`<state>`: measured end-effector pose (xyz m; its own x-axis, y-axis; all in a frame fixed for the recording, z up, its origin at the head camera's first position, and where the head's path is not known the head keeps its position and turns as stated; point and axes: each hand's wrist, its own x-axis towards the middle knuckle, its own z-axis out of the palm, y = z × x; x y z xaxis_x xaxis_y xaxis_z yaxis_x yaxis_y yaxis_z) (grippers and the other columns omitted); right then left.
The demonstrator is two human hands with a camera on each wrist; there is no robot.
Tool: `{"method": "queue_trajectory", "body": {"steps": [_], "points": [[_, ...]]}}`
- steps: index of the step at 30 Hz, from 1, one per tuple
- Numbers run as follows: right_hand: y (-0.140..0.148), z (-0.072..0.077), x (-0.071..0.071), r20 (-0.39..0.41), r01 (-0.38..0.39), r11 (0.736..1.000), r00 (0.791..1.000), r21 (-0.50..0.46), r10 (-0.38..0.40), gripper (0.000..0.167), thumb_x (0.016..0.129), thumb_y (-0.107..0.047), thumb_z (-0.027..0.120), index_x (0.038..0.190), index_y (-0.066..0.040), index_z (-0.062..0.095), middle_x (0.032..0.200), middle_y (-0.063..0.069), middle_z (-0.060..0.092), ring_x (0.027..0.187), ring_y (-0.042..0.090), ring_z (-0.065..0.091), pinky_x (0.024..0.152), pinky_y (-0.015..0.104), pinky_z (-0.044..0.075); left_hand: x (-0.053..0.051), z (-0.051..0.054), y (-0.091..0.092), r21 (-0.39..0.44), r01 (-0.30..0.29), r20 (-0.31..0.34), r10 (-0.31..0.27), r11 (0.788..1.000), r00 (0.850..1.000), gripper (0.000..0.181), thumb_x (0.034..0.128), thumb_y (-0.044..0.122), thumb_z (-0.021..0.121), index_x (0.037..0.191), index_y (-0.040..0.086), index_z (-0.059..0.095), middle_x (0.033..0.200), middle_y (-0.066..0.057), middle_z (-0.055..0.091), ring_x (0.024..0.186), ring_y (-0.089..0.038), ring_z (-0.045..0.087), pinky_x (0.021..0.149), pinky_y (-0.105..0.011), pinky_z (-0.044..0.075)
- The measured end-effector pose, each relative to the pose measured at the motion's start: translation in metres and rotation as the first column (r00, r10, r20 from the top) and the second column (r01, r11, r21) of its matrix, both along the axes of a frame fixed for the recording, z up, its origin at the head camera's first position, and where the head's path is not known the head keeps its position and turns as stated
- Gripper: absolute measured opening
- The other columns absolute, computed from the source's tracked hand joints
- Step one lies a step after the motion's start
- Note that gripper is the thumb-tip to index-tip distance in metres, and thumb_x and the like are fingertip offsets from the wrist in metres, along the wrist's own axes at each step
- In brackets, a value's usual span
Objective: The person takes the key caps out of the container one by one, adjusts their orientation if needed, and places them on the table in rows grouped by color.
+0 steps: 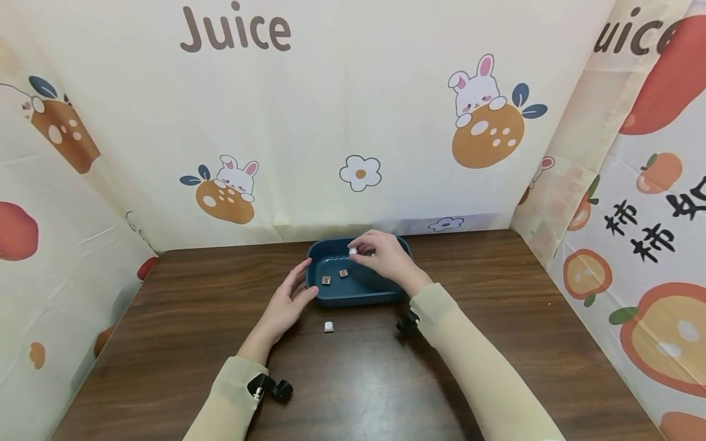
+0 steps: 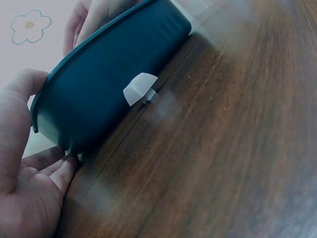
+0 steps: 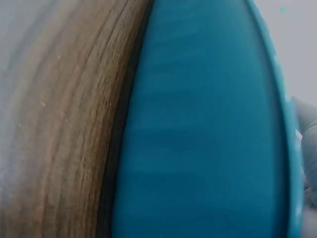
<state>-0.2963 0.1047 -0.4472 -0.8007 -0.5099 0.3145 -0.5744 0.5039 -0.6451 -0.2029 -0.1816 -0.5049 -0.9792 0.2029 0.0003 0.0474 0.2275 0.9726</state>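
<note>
At the far side of the table, a dark blue tray [image 1: 361,301] stands with its long side toward me. My left hand [image 1: 287,303] holds its left end, thumb at the near corner and fingers along the side. Above the tray, my right hand [image 1: 386,254] pinches a small white keycap [image 1: 353,250] between thumb and fingers. Two small brown-and-pale square pieces, one left [image 1: 326,280] and one right [image 1: 344,273], lie on the tray's floor. Another white keycap [image 1: 328,326] is on the table before the tray; the left wrist view shows this keycap [image 2: 141,88] tilted, with a clear part beneath.
The brown wooden table [image 1: 220,275] meets a printed curtain [image 1: 309,122] just behind the tray. More printed cloth hangs at both sides. Each wrist carries a small black camera, one left [image 1: 270,388] and one right [image 1: 408,323]. The tray's wall [image 3: 198,124] fills the right wrist view.
</note>
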Motion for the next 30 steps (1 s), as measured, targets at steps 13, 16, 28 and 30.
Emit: {"method": "queue_trajectory", "body": {"steps": [13, 16, 28, 30], "points": [[0.014, 0.000, 0.042, -0.007, -0.014, 0.974, 1.000, -0.226, 0.013, 0.024, 0.093, -0.006, 0.088, 0.115, -0.006, 0.081, 0.109, 0.003, 0.076, 0.093, 0.013, 0.077, 0.087, 0.035, 0.067, 0.000, -0.001, 0.000, 0.007, 0.000, 0.003, 0.000, 1.000, 1.000, 0.067, 0.1121, 0.023, 0.066, 0.171, 0.031, 0.035, 0.173, -0.018, 0.037, 0.157, -0.041, 0.042, 0.125, -0.054, 0.039], [0.017, -0.001, 0.048, 0.001, -0.022, 0.965, 1.000, -0.262, 0.023, 0.024, 0.092, -0.004, 0.089, 0.114, -0.007, 0.081, 0.109, 0.003, 0.077, 0.094, 0.014, 0.077, 0.088, 0.035, 0.066, 0.000, -0.001, 0.000, 0.007, -0.003, 0.003, 0.003, 1.000, 1.000, 0.067, 0.1121, 0.023, 0.066, 0.171, 0.030, 0.035, 0.173, -0.018, 0.037, 0.157, -0.041, 0.042, 0.125, -0.054, 0.039], [0.029, -0.005, 0.067, 0.058, -0.024, 0.956, 0.997, -0.294, 0.043, 0.025, 0.090, -0.002, 0.090, 0.111, -0.011, 0.079, 0.107, 0.001, 0.075, 0.094, 0.015, 0.077, 0.090, 0.031, 0.066, -0.001, -0.003, -0.001, -0.008, -0.008, 0.009, 0.009, 1.000, 1.000, 0.067, 0.1119, 0.028, 0.067, 0.171, 0.031, 0.036, 0.174, -0.015, 0.036, 0.159, -0.038, 0.040, 0.126, -0.053, 0.037], [0.030, -0.006, 0.070, 0.054, -0.029, 0.953, 0.997, -0.300, 0.047, 0.025, 0.090, -0.002, 0.090, 0.110, -0.011, 0.079, 0.107, 0.000, 0.075, 0.093, 0.015, 0.077, 0.088, 0.033, 0.066, 0.000, -0.002, -0.001, -0.010, -0.007, 0.008, 0.007, 1.000, 1.000, 0.067, 0.1120, 0.028, 0.066, 0.171, 0.030, 0.035, 0.174, -0.015, 0.035, 0.159, -0.038, 0.038, 0.126, -0.053, 0.037]]}}
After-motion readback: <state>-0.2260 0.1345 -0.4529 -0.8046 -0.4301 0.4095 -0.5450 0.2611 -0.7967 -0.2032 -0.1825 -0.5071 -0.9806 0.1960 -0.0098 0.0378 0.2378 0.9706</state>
